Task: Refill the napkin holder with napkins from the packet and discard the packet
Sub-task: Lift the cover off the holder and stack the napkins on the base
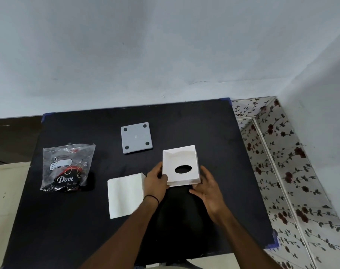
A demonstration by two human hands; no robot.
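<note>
- A black table (68,220) fills the lower part of the view, set against a pale grey wall (165,45), with a flower-patterned floor (293,181) to the right.
- A white square napkin holder (181,165) sits right of the table's centre, open side up; inside, an oval hole (183,169) shows in its bottom panel.
- The left hand (156,180) grips the holder's left wall, thumb on the near left corner and fingers along the outside.
- A thin black band (151,198) circles the left wrist.
- The right hand (209,188) is open, palm turned towards the holder's right side, its fingertips touching the right wall and near corner.
- So the holder lies between the two hands, held mainly by the left.
- A stack of white napkins (125,195) lies flat on the table just left of the left hand, its right edge partly hidden behind that hand.
- The clear plastic packet (67,167), with "Dove" printed on it, lies crumpled well to the left, apart from both hands; it looks emptied, though I cannot tell for sure.
- A grey square base plate (136,137) with four dark round feet lies behind the holder, near but not touching it.
</note>
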